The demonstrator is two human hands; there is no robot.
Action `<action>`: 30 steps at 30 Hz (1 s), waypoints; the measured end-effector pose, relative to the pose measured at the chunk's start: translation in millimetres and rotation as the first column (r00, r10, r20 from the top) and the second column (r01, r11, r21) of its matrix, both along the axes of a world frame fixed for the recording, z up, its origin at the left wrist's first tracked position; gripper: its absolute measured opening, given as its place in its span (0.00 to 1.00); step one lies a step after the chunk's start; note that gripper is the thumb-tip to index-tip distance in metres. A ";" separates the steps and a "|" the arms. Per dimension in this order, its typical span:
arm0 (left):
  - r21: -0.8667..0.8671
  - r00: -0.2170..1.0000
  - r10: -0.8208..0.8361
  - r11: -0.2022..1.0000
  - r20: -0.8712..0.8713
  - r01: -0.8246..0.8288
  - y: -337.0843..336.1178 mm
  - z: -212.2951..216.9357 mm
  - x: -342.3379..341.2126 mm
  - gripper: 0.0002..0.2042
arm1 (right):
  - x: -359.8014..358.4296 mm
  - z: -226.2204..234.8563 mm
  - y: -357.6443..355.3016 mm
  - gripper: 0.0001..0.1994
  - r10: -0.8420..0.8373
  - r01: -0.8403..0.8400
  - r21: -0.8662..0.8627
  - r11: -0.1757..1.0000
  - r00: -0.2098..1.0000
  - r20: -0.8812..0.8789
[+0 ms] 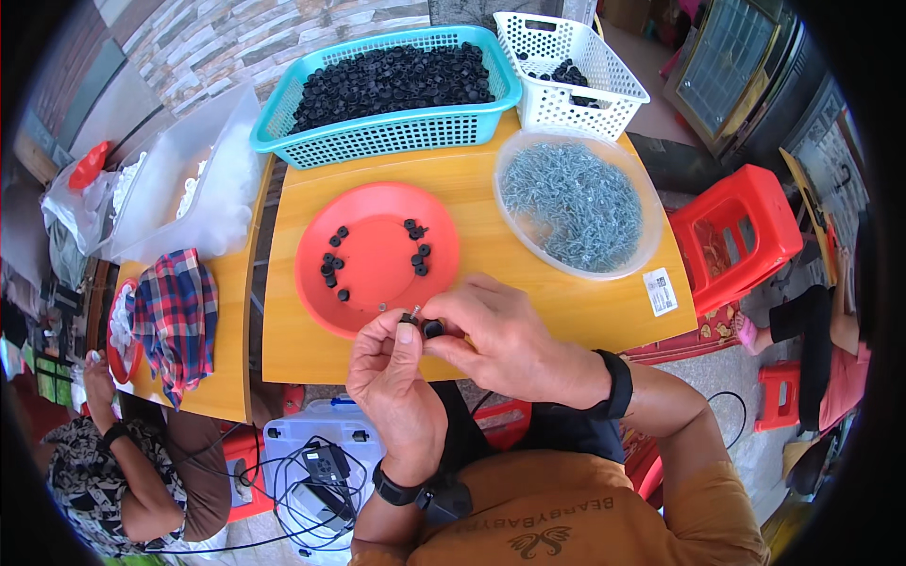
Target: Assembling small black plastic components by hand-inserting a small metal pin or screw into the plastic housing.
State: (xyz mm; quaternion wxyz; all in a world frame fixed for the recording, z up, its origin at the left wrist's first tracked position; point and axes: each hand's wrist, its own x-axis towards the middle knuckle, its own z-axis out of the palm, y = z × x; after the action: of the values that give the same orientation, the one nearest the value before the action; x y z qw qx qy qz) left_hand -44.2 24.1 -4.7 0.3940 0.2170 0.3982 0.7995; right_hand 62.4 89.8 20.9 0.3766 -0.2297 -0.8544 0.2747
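Observation:
My left hand (401,377) pinches a small round black knob-like part (408,320) between thumb and fingertips. Close against it, my right hand (500,335) grips another black round piece (432,328). A thin silvery screw (416,309) shows upright between the two hands; which fingers hold it I cannot tell. Just beyond them lies a red plate (382,269), with several small black parts (329,269) in loose groups on its left and right sides. A small metal bit (382,307) sits by the plate's near rim.
Beyond the plate stand a teal basket (377,139) full of black parts and a white basket (576,106) with fewer. A clear tub (651,226) of screws is at right. On the left table are a plastic bin (222,184) and plaid cloth (179,316); a person's arm (142,472) is nearby.

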 end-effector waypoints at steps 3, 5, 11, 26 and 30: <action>-0.030 1.000 -0.013 0.999 0.026 0.014 0.5 -2.3 6.1 0.07 | 5.5 -7.3 -4.9 0.13 -0.080 0.069 0.232 0.970 0.996 0.037; -0.059 0.999 -0.007 0.998 0.049 0.010 0.3 -4.4 6.4 0.07 | 7.6 -9.0 -8.8 0.15 -0.111 0.083 0.310 0.947 0.991 0.074; -0.030 0.935 -0.249 0.964 0.253 0.265 -0.7 -5.1 -0.8 0.07 | 15.2 -9.6 -9.3 0.14 -0.109 0.121 0.082 0.989 0.984 -0.138; 0.014 0.927 -0.283 0.957 0.245 0.289 -7.0 -0.6 14.2 0.08 | 32.3 -10.5 -23.5 0.14 -0.134 0.106 -0.106 0.989 0.943 -0.305; 0.005 0.964 -0.250 0.968 0.087 0.251 -9.0 3.6 15.4 0.08 | 43.7 -9.4 -24.8 0.13 -0.176 0.053 -0.294 0.954 0.896 -0.408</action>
State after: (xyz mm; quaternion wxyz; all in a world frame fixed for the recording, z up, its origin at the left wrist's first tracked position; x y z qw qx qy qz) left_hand -28.7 15.1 -1.1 0.5096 0.2292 0.3525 0.7507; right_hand 106.1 65.0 11.5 0.5354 -0.2640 -0.6885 0.4118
